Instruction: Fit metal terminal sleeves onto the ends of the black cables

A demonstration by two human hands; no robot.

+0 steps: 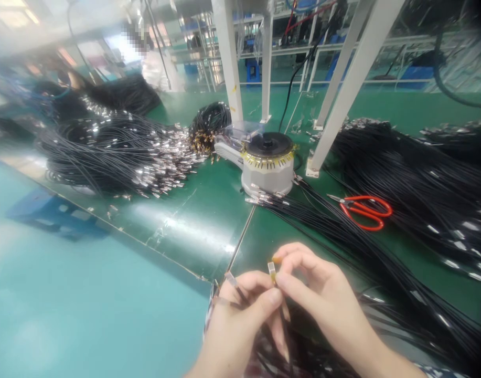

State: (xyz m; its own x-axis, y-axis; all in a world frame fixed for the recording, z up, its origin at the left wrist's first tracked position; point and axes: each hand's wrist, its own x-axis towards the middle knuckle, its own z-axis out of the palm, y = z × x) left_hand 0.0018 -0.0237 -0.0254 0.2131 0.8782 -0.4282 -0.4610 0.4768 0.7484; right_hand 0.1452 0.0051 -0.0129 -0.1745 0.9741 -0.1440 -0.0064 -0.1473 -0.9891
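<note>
At the lower middle, my left hand (250, 304) is closed on a black cable just below its silver metal connector (271, 269). A second cable's metal end (231, 279) pokes out between the left fingers. My right hand (313, 283) pinches beside the same connector, thumb and index finger almost touching it. A small bit of yellow tape (277, 260) shows at the right index fingertip, and more yellow wraps the connector's base. Beyond the hands stands a round white tape dispenser (267, 170) with a black top and short yellow tape pieces around its rim.
Red-handled scissors (364, 211) lie on a cable bundle (322, 218) right of the dispenser. Coiled black cables with metal ends (118, 149) pile up at left, more cables (413, 178) at right. White posts (354, 79) rise from the green table (177, 220). A blue stool (57, 212) stands below.
</note>
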